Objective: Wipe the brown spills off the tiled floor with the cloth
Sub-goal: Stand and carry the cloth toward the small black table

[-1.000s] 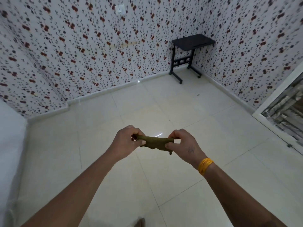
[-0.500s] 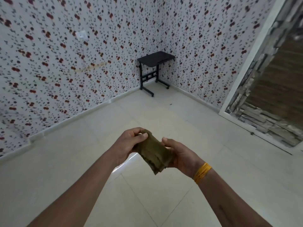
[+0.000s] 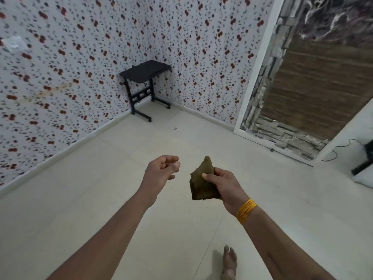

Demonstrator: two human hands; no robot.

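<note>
Right hand [image 3: 224, 183] grips cloth [image 3: 202, 181]; left hand [image 3: 161, 170] seemingly loosely curled.

Floor [image 3: 101, 199]: pale cream tiles w/ thin grout lines, glossy finish.

Items directly on floor: black side table [image 3: 144, 85] in far corner, standing on two flat foot rails, top bare; small dark speck [image 3: 175, 128] on tile just fwd of table's feet, nature not discernible; bare foot [image 3: 229, 263] planted at btm edge, toes fwd, beside a grout line; thin black cable [image 3: 341, 147] trailing along far-right tiles toward a dark object [image 3: 363, 162] cut by frame edge. White skirting runs along floor/wall junction on both papered walls.
</note>
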